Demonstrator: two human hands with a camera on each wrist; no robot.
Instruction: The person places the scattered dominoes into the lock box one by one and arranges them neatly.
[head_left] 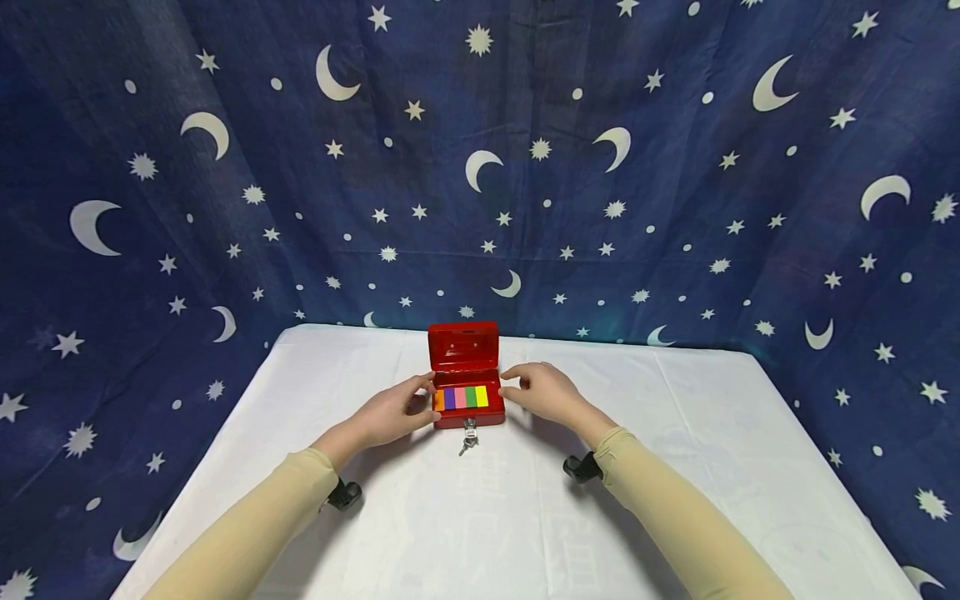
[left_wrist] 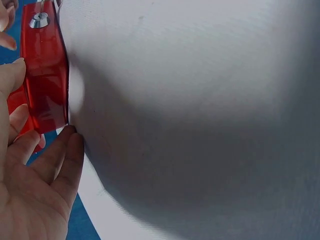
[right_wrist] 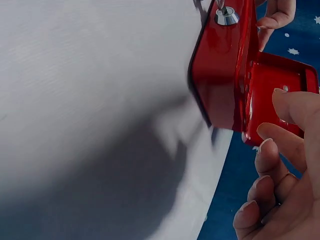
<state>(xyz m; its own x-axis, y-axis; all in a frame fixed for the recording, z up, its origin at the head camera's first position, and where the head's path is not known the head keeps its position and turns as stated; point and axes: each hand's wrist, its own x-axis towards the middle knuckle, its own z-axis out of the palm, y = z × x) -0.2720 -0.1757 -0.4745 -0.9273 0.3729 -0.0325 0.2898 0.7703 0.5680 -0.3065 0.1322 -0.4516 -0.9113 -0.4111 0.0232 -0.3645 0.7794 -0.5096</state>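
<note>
A small red metal cash box (head_left: 468,421) stands on the table with its lid (head_left: 463,346) raised at the back. Inside lies a row of flat coloured strips (head_left: 460,397), in orange, purple, pink, green and yellow. A key (head_left: 468,447) hangs from the silver lock (left_wrist: 39,20) on the box's front. My left hand (head_left: 390,411) holds the box's left end, thumb at the front corner and fingers along the side. Around the right end curves my right hand (head_left: 547,392); its thumb and loosely bent fingers stand spread beside the box in the right wrist view.
A white cloth (head_left: 480,525) covers the table under the box. Behind and on both sides hangs a dark blue curtain (head_left: 540,208) with pale moons and stars. Black wrist mounts (head_left: 345,495) sit under both forearms.
</note>
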